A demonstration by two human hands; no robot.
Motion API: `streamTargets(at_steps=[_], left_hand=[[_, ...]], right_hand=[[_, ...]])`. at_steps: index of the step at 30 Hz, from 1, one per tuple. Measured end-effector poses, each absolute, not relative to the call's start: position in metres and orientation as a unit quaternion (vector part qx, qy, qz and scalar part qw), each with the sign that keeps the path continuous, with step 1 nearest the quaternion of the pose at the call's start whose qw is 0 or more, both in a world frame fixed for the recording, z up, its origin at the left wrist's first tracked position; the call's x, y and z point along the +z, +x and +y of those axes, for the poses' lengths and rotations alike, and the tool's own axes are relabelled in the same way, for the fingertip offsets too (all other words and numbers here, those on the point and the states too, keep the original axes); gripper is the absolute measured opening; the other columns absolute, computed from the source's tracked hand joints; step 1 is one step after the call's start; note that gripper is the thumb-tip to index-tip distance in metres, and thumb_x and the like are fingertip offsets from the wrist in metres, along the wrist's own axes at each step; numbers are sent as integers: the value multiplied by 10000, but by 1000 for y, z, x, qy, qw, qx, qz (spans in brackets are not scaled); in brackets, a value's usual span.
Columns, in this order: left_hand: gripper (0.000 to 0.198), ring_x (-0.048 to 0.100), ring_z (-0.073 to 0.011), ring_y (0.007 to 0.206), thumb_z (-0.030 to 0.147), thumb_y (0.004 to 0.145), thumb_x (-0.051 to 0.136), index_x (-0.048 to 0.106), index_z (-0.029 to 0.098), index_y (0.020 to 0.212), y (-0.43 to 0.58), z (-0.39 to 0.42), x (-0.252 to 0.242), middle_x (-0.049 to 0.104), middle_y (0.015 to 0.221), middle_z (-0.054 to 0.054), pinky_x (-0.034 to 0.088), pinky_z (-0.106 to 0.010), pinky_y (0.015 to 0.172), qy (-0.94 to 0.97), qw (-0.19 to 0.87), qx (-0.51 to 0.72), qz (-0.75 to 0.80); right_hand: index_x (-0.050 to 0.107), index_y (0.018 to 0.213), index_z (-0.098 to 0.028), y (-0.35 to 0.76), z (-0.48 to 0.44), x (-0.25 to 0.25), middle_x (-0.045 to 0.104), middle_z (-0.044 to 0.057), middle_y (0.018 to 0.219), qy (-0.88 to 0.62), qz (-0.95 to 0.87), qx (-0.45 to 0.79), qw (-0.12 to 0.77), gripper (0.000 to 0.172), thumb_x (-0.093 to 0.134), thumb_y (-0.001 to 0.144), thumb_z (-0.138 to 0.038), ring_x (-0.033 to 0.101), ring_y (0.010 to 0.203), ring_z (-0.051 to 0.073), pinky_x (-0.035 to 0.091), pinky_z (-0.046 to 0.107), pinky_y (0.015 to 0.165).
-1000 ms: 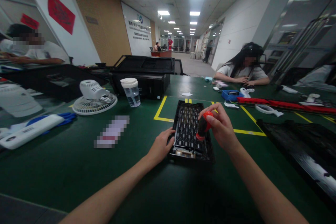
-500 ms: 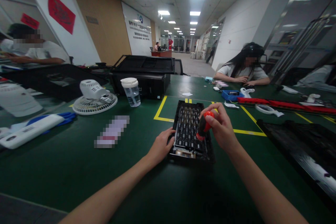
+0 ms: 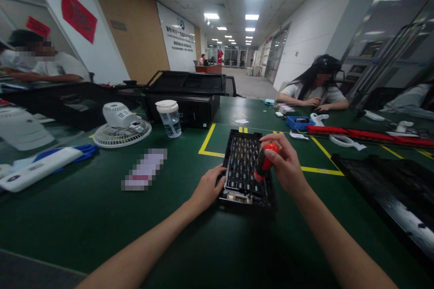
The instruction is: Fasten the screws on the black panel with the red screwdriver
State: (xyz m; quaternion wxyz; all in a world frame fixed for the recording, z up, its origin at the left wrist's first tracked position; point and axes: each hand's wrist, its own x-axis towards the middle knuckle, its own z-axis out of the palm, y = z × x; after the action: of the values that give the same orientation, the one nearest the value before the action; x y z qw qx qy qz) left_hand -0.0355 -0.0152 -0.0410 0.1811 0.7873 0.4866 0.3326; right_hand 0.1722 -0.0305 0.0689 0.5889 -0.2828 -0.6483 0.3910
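Just right of centre and below the middle of the frame, a shallow black case [image 3: 272, 195] lies on the green desk [image 3: 152, 226], its long sides running up and down the picture. A dark grid of small cells [image 3: 240, 162] fills most of it, and a pale strip [image 3: 237, 198] shows at its near end. The hands are apart, one on each side of the case. The left hand [image 3: 208, 186] rests its fingers and thumb against the left edge; whether it grips that edge or only steadies it, I cannot tell. The right hand [image 3: 288, 165] is closed around a red and black screwdriver [image 3: 262, 162], held tilted over the right half of the case, with the handle's lower end toward the near side. Its tip is too dark to make out.

Yellow tape [image 3: 205, 142] marks the desk beyond the case. At the middle left of the frame, a white fan [image 3: 118, 116] lies near a lidded clear cup [image 3: 172, 122], with a large black box [image 3: 198, 110] behind the cup. A long white object [image 3: 44, 170] lies at the far left. Right of centre, a small blue tray [image 3: 289, 124] sits near a seated person [image 3: 335, 94]. At the right edge of the frame, a larger black panel [image 3: 373, 180] lies on the desk.
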Motion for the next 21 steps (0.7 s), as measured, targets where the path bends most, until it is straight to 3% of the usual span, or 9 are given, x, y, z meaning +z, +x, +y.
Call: streamTargets(at_steps=[7, 13, 21], left_hand=[[296, 452, -186, 1189, 273, 871, 393, 541, 192, 1114, -36, -16, -40, 506, 1275, -74, 339, -375, 1026, 787, 181, 331, 488], [288, 465, -190, 1180, 261, 864, 401, 553, 198, 1101, -35, -16, -38, 531, 1249, -69, 353, -369, 1018, 789, 172, 331, 489], [286, 467, -188, 1176, 248, 864, 398, 552, 192, 1098, -33, -17, -37, 527, 1251, -72, 359, -362, 1010, 790, 171, 327, 489]], right_hand=[[630, 889, -195, 173, -33, 71, 491, -2, 738, -322, -658, 377, 566, 174, 566, 779, -313, 427, 601, 107, 320, 224, 517], [611, 888, -198, 170, -35, 71, 524, 9, 717, -298, -613, 466, 564, 167, 567, 778, -315, 507, 631, 137, 395, 231, 504], [584, 884, -185, 162, -37, 70, 587, 50, 965, -214, -581, 549, 562, 130, 546, 793, -270, 604, 823, 176, 474, 342, 750]])
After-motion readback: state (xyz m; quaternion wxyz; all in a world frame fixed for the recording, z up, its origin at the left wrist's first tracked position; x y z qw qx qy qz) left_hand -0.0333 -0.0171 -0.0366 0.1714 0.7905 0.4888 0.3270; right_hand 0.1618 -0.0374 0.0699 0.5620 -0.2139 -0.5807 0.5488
